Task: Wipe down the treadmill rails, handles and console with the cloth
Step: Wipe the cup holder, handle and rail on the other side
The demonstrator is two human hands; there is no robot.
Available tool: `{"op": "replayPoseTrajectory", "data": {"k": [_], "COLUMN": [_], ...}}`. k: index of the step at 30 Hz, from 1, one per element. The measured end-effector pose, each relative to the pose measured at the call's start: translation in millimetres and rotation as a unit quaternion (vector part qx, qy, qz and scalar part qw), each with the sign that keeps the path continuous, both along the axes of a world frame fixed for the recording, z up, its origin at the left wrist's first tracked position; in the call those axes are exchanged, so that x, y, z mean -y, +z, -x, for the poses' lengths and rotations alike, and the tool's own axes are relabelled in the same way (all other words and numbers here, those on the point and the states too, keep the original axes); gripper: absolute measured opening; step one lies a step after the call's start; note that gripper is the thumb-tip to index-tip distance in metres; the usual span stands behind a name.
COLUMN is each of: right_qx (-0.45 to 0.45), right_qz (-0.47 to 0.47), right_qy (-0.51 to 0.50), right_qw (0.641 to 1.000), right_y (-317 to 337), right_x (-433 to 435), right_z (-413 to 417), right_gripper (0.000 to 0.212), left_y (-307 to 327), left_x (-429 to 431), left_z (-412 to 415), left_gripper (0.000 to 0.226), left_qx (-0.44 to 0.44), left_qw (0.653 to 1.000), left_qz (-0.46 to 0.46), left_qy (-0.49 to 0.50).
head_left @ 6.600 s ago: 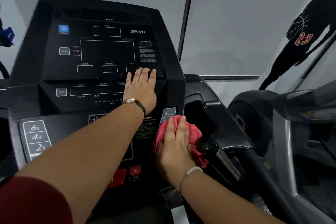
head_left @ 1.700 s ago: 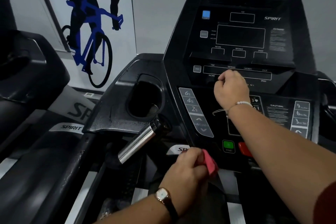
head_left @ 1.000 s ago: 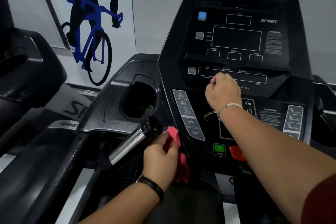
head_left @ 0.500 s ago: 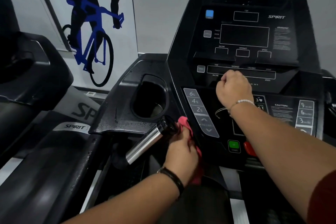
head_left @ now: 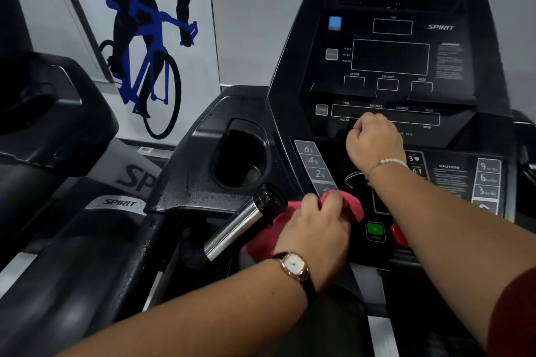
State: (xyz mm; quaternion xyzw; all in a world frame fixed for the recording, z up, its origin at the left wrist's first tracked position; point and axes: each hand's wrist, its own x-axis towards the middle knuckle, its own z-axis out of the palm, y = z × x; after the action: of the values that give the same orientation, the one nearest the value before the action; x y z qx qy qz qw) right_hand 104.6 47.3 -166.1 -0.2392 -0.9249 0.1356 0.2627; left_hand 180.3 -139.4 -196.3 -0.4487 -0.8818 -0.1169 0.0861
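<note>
Our left hand (head_left: pixel 316 229) presses the bunched cloth (head_left: pixel 352 206) on the console (head_left: pixel 391 124) lower-left corner; right hand (head_left: pixel 374 142) rests fisted, empty. We should wipe lightly, avoiding the start button (head_left: pixel 375 229).

Head view, close above console (head_left: pixel 388 61)

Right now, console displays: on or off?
Off, as far as shows: every display window on the console is dark, with no lit digits. Left hand presses the pink cloth on its lower panel.
</note>
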Motion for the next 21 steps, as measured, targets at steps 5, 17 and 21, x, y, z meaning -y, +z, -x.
{"op": "replayPoseTrajectory", "data": {"k": [5,17,21], "right_qx": [0.003,0.009,0.007], "right_qz": [0.0,-0.002,-0.006], "right_qy": [0.005,0.006,0.004], "right_qw": [1.0,1.0,1.0], "right_y": [-1,-1,-1], "right_x": [0,-2,-3], "right_z": [0,2,2], "right_gripper": [0.019,0.02,0.019], "left_y": [36,59,40], "left_x": [4,18,28], "left_z": [21,138,151], "left_gripper": [0.036,0.022,0.033], "left_qx": [-0.001,0.194,0.138], "left_qw": [0.998,0.963,0.96], "left_qz": [-0.032,0.026,0.04], "left_qy": [-0.057,-0.185,-0.239]}}
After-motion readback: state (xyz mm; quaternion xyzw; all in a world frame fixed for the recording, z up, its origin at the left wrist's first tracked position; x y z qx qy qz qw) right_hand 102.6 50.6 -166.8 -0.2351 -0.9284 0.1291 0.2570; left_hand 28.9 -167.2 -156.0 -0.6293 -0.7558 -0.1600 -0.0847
